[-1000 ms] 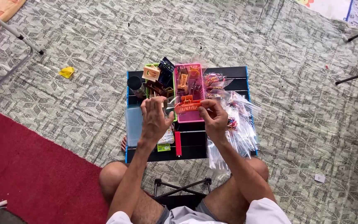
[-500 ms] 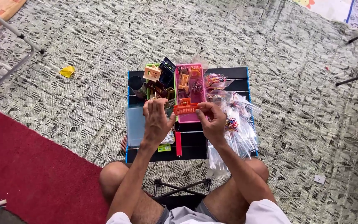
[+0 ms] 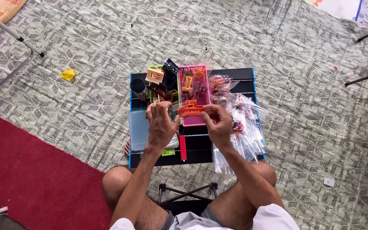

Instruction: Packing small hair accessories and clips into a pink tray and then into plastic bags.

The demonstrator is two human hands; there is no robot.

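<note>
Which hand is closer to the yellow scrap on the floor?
The left hand. It is over the small table's left half, on the same side as the yellow scrap. The right hand is farther right, holding the orange hair clip.

The hands (image 3: 188, 123) hide part of the small black table (image 3: 235, 74).
</note>
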